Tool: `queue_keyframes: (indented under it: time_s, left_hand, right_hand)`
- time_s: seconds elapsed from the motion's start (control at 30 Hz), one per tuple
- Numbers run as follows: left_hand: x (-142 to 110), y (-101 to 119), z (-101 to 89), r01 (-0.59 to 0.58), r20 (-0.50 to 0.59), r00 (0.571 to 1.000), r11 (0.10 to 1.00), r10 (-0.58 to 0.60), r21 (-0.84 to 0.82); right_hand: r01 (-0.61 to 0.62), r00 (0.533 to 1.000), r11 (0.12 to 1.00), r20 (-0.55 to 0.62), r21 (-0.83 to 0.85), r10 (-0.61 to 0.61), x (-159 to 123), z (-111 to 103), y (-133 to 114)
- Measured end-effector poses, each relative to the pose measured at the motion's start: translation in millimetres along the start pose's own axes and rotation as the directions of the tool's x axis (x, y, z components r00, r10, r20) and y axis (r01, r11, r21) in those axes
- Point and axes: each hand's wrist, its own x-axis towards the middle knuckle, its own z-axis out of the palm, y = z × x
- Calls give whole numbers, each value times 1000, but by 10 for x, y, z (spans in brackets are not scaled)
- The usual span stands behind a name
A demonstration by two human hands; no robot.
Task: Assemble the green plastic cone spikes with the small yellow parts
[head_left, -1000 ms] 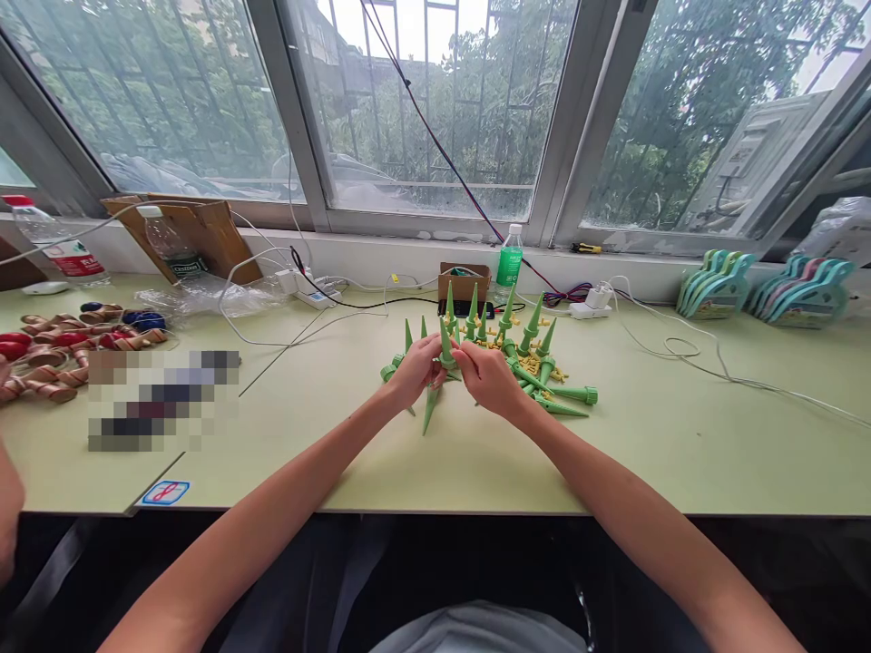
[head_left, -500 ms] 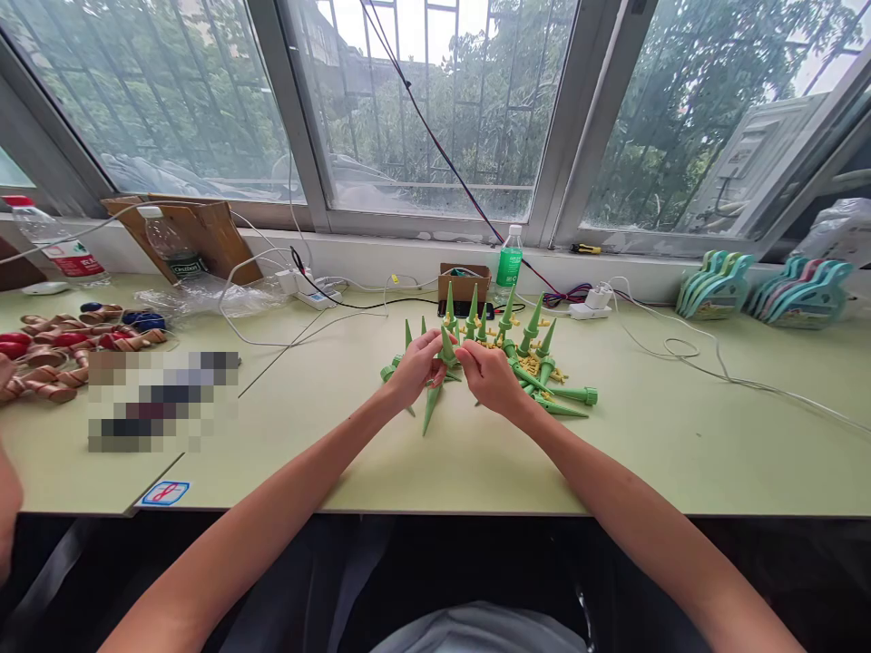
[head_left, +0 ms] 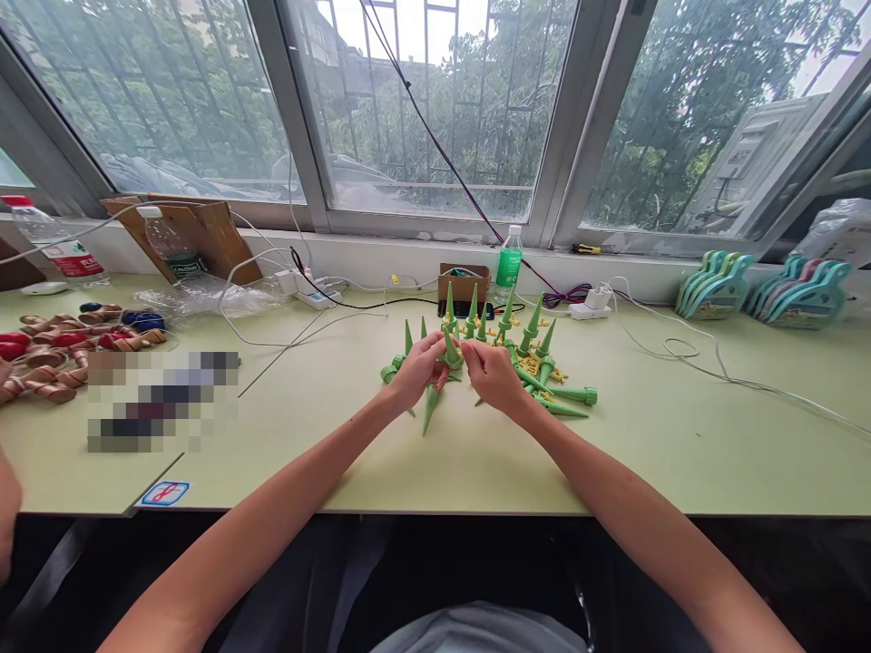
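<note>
My left hand (head_left: 420, 370) is closed around a green plastic watering spike (head_left: 451, 352), its tip pointing up. Close beside it, my right hand (head_left: 491, 370) is pinched, thumb against fingers; whatever is between them is too small to make out. Behind my hands, several green spikes (head_left: 529, 334) stand point up, some with small yellow pieces fitted at their sides. More green spikes (head_left: 575, 395) lie on their sides to the right, by a heap of small yellow pieces (head_left: 537, 365). Another spike (head_left: 430, 408) lies below my left hand, pointing towards me.
A small cardboard box (head_left: 464, 279) and a green-labelled bottle (head_left: 509, 258) stand behind the spikes. White cables (head_left: 708, 349) cross the table (head_left: 680, 453). Wooden toys (head_left: 54, 354) lie at left, near another person's arm (head_left: 8, 508). Turquoise plastic pieces (head_left: 796, 290) stand at right.
The held spike has shifted slightly right and down. My right hand has drawn a little to the right, its fingertips no longer over the spike.
</note>
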Motion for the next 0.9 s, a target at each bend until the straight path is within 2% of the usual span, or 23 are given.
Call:
queue_keyframes:
  time_s: [0.27,0.9]
  left_hand:
    - [7,-31,0,39,19,999,999,-40,26]
    - [24,-64,-37,52,56,997,986,-62,158]
  right_hand:
    - [2,1000,1000,11,10,-2,5,-2,44]
    - [40,999,999,32,-8,-40,13,-16,50]
